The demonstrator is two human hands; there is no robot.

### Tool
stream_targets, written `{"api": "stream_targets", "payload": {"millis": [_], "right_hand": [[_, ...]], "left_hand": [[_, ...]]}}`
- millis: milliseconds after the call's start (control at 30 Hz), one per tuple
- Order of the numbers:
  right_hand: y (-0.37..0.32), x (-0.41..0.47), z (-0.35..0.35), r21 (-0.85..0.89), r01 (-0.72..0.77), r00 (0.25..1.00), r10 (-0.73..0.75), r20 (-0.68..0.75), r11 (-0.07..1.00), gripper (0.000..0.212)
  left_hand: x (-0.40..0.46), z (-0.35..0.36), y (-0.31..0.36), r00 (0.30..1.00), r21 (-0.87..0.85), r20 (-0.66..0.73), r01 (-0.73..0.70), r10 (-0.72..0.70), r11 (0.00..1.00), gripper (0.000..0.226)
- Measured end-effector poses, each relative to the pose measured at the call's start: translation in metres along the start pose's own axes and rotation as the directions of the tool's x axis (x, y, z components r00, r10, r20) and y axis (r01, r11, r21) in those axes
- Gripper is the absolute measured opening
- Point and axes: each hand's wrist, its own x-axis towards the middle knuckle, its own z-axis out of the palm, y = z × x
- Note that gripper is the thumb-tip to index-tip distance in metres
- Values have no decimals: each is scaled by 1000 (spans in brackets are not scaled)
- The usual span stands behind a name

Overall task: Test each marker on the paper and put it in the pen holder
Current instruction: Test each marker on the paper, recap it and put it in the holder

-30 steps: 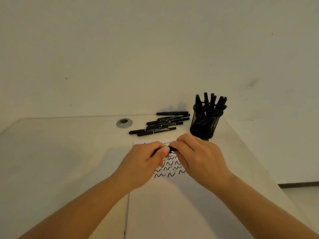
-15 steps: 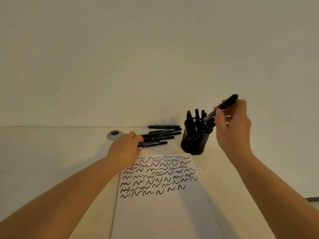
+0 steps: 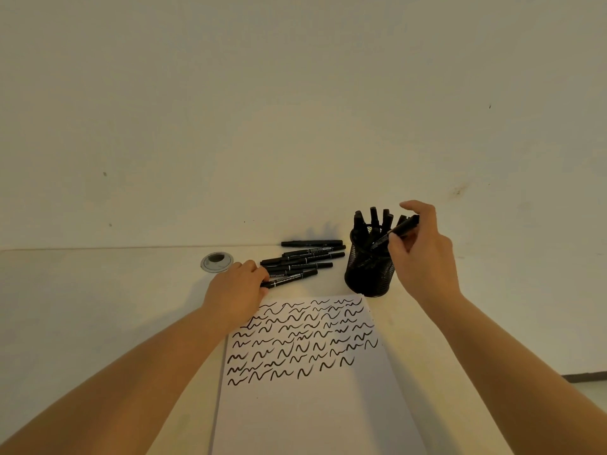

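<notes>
A black mesh pen holder (image 3: pixel 368 277) stands at the paper's far right corner with several black markers upright in it. My right hand (image 3: pixel 425 257) pinches a capped black marker (image 3: pixel 399 232), tilted with its lower end inside the holder's rim. Left of the holder, several loose black markers (image 3: pixel 308 256) lie side by side on the table. My left hand (image 3: pixel 235 292) reaches the pile's left end and its fingertips grip the nearest marker (image 3: pixel 294 278). The white paper (image 3: pixel 312 408) lies in front of me, with rows of black squiggles across its upper half.
A round grey cable grommet (image 3: pixel 216 260) sits in the table (image 3: pixel 98 307) just left of my left hand. The wall rises directly behind the markers and holder. The table's right edge runs diagonally past my right forearm, with floor beyond it.
My hands, joined on one marker over the paper, have parted. The right hand carried it to the holder and lowered its end inside. The left hand moved to the pile.
</notes>
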Motion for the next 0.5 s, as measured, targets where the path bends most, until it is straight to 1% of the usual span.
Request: {"api": "stream_targets", "payload": {"millis": [67, 133, 267, 367, 500], "right_hand": [[-1, 2, 4, -76, 4, 999, 0, 41, 997, 39], [0, 3, 8, -201, 16, 997, 1, 83, 979, 34], [3, 3, 13, -419, 65, 990, -5, 141, 905, 21], [2, 2, 15, -481, 107, 987, -33, 159, 870, 24], [1, 2, 14, -499, 120, 983, -33, 180, 858, 29]], "left_hand": [[2, 0, 0, 1000, 31, -11, -14, 14, 999, 28], [3, -1, 0, 999, 50, -20, -23, 24, 998, 28], [4, -1, 0, 999, 71, -20, -29, 31, 997, 27], [4, 0, 0, 999, 82, -22, -24, 26, 996, 26], [2, 2, -3, 999, 75, -51, -12, 15, 997, 27]]}}
